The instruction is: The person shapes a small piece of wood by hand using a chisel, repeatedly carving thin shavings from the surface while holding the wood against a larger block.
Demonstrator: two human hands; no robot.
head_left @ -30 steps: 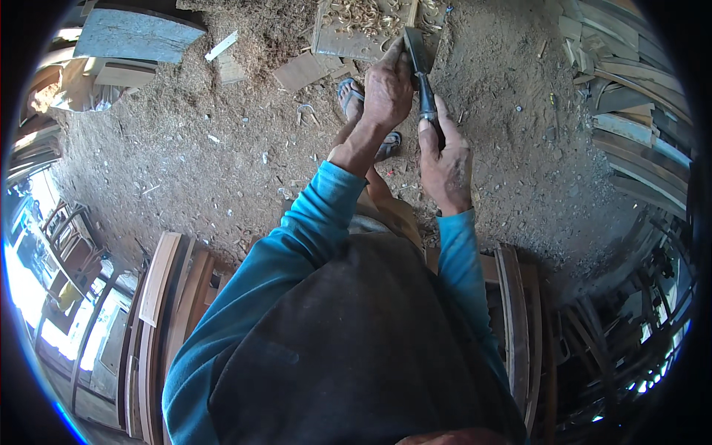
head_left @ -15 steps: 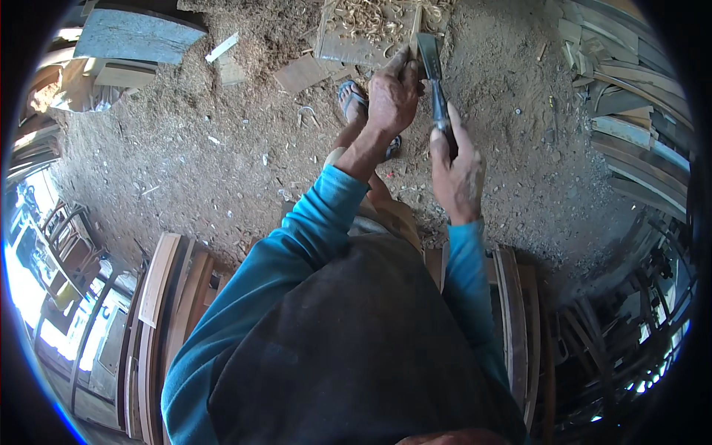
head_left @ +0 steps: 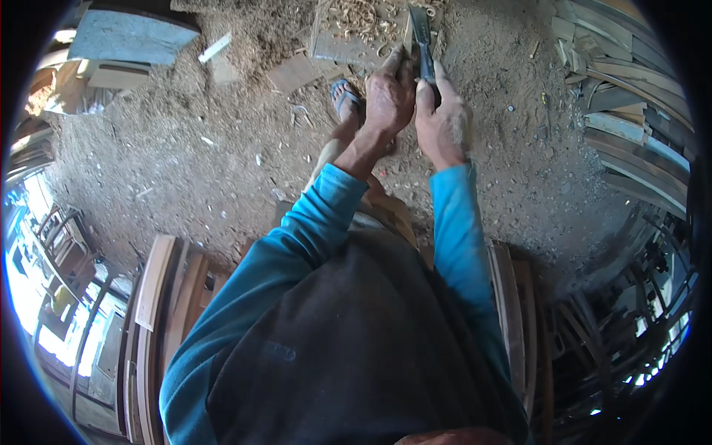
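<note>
My right hand [head_left: 445, 122] is wrapped round the dark handle of a broad-bladed chisel [head_left: 420, 30], whose metal blade points away from me. Beside it on the left, my left hand [head_left: 391, 102] has its fingers closed on a narrow, pale wood strip [head_left: 408, 35]. The chisel blade lies along the strip's right side; whether they touch I cannot tell. Under the strip's far end is a flat wooden board [head_left: 343, 52] on the ground, strewn with curled shavings [head_left: 361, 18]. My fingers hide the strip's near end.
Sawdust and chips cover the ground [head_left: 222, 163]. Planks [head_left: 630, 130] are piled at the right, and a grey-blue panel [head_left: 130, 37] lies at the far left. Long boards [head_left: 156, 285] stand near me on both sides. A sandalled foot [head_left: 344, 96] is left of my left hand.
My right hand has moved away from me and slightly left, carrying the chisel farther along the strip. My left hand keeps its grip on the strip. The whole view has shifted slightly.
</note>
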